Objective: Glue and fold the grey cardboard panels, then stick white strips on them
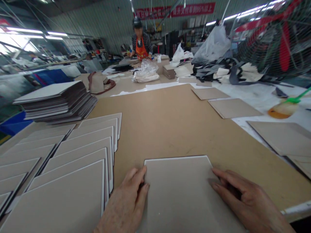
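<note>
A grey cardboard sheet (181, 191) with a white rim lies flat on the brown table (175, 126) right in front of me. My left hand (126, 204) rests at its left edge, fingers curled against the rim. At the sheet's right edge lies my right hand (245, 200), its fingers stretched out flat on the board. Neither hand lifts anything.
Several overlapping grey sheets (80, 165) fan out at the left. A tall stack of boards (58, 102) stands behind them. Loose brown sheets (233, 108) lie at the right near an orange dish with a green brush (285, 108). A person in an orange apron (141, 45) works at the far end.
</note>
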`<action>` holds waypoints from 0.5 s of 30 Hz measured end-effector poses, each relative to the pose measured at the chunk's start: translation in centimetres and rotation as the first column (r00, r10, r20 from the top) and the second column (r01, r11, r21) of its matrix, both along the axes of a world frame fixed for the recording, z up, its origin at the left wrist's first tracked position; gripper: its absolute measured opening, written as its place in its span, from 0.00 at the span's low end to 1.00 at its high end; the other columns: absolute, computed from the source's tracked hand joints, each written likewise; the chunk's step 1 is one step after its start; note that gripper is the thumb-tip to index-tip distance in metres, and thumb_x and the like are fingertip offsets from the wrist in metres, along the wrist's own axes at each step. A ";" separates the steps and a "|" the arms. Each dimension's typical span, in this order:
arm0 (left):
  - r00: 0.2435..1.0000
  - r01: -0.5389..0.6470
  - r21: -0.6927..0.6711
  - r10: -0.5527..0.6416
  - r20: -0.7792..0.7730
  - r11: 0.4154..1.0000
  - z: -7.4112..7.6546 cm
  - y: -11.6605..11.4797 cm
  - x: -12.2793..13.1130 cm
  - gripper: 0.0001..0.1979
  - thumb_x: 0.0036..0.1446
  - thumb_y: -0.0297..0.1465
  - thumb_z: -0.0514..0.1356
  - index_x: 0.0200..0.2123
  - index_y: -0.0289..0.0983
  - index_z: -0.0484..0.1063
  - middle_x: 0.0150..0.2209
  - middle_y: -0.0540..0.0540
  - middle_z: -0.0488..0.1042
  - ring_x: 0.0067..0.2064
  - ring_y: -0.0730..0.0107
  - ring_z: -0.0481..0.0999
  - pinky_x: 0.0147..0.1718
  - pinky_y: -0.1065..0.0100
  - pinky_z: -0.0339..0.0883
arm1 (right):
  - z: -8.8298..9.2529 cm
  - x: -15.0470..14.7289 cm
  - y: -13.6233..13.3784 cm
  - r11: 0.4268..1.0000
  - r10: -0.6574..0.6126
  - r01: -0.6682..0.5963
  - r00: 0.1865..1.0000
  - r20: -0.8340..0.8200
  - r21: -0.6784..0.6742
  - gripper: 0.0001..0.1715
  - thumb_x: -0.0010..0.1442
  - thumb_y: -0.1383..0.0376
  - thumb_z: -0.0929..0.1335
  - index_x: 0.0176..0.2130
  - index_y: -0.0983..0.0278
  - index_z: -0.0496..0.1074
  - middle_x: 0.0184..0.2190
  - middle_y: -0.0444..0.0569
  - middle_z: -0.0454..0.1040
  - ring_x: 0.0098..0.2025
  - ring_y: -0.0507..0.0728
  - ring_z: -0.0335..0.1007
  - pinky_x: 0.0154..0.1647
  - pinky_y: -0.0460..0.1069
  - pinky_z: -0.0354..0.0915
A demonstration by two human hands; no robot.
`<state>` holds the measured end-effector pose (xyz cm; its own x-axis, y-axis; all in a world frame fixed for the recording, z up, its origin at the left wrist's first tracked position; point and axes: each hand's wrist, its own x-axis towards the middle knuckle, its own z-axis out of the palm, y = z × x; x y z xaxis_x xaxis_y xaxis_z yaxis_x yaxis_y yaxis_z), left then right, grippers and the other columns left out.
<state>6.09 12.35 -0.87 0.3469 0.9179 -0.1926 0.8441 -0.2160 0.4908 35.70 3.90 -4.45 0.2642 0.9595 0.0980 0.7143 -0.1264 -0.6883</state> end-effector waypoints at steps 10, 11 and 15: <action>1.000 0.008 0.004 -0.008 -0.025 1.000 -0.1 0.0 0.1 0.21 0.65 0.34 0.45 0.57 0.37 0.64 0.47 0.40 0.69 0.48 0.57 0.72 0.49 0.54 0.65 | -0.7 0.5 -0.1 0.989 0.115 -0.130 0.975 0.192 0.065 0.21 0.66 0.52 0.64 0.47 0.59 0.78 0.43 0.47 0.80 0.40 0.57 0.78 0.39 0.46 0.75; 0.999 0.002 0.000 -0.002 -0.032 1.000 0.0 -0.1 0.2 0.20 0.65 0.34 0.45 0.56 0.37 0.64 0.47 0.40 0.69 0.48 0.57 0.72 0.49 0.54 0.66 | -1.2 0.8 -0.3 0.988 0.121 -0.140 0.968 0.221 0.073 0.21 0.66 0.51 0.64 0.47 0.59 0.78 0.43 0.48 0.79 0.40 0.58 0.78 0.38 0.46 0.75; 0.999 -0.012 -0.012 0.011 -0.052 1.000 0.6 -0.3 0.7 0.20 0.64 0.31 0.48 0.56 0.36 0.65 0.47 0.40 0.69 0.48 0.57 0.72 0.49 0.55 0.66 | -5.0 2.5 -1.3 0.986 0.101 -0.141 0.929 0.357 0.086 0.26 0.64 0.47 0.65 0.52 0.59 0.76 0.46 0.49 0.79 0.43 0.62 0.78 0.42 0.53 0.77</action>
<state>6.79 12.07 -0.25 0.3256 0.9191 -0.2217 0.8709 -0.2003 0.4489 38.18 2.57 -9.44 0.0768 0.9605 0.2676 0.9174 0.0370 -0.3963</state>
